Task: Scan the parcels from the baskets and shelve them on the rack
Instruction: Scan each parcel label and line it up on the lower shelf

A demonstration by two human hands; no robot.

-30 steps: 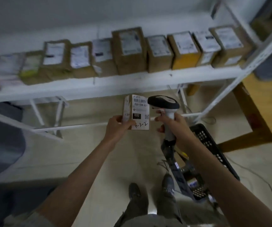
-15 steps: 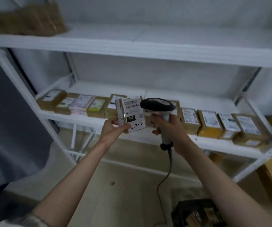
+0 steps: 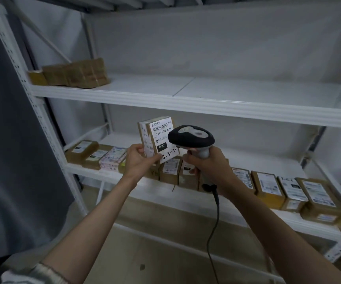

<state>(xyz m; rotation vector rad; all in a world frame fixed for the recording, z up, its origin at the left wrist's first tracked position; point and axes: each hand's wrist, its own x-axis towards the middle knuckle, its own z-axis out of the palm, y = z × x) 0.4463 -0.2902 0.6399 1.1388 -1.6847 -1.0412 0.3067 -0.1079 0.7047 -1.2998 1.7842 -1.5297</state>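
White metal storage rack [image 3: 206,107]: right end and top tier cut off by frame edges. Row of brown cardboard parcels [image 3: 268,185] on the lower shelf: middle ones partly hidden behind both hands; label print too small to read. Black coiled scanner cable [image 3: 212,242] runs out at bottom edge

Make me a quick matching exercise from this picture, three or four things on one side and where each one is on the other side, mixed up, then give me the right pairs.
Things:
1. labelled parcel
2. barcode scanner
3. brown boxes
4. row of parcels

Places:
A. left end of the upper shelf
B. gripped in the right hand
C. on the lower shelf
D. held in the left hand

Pairs: 1-D, 2-B, 3-A, 4-C
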